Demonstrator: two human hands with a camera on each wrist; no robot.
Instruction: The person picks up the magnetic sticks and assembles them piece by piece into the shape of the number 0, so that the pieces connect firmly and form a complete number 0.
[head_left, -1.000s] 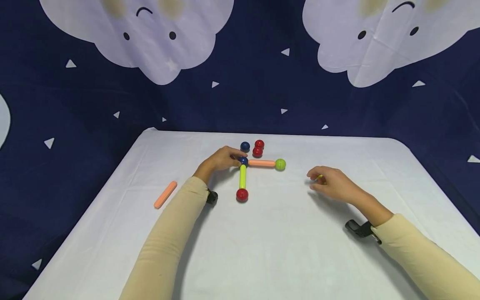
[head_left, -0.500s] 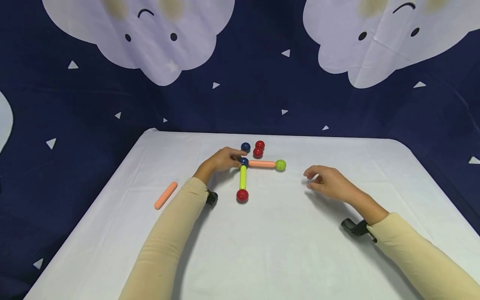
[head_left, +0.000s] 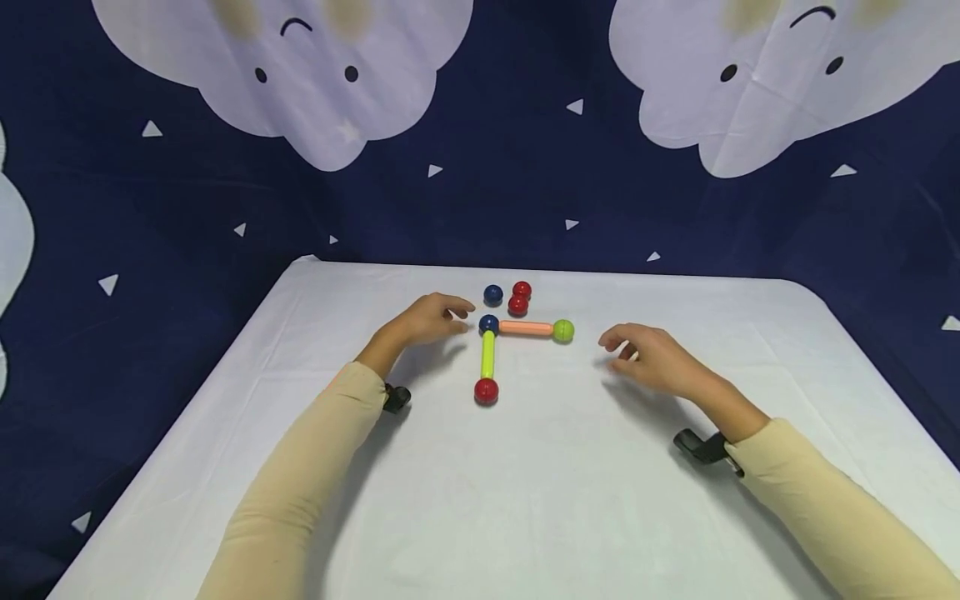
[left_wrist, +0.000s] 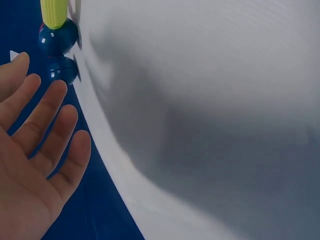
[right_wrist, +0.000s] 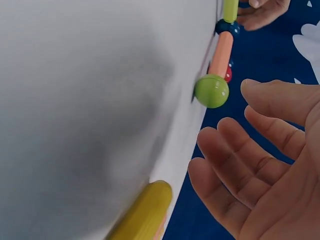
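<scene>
Left hand (head_left: pixel 429 320) drawn back; blue corner ball (head_left: pixel 488 323) unheld, join seemingly made.
Nearest on the worktop (head_left: pixel 555 500), red ball (head_left: pixel 486 392), lime stick (head_left: pixel 488 355); right hand (head_left: pixel 652 360), like the left, loosely open, empty; then orange stick (head_left: pixel 527 328), green ball (head_left: pixel 563 331); farthest, red pair (head_left: pixel 518 305), loose blue ball (head_left: pixel 493 295).

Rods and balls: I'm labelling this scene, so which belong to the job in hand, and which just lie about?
Likely the job, joined in an L: corner blue ball, orange rod, green ball, lime rod, near red ball.
Seemingly lying about, perhaps spares: far blue ball, two far red balls, yellow rod in the right wrist view, orange piece partly hidden by it.
</scene>
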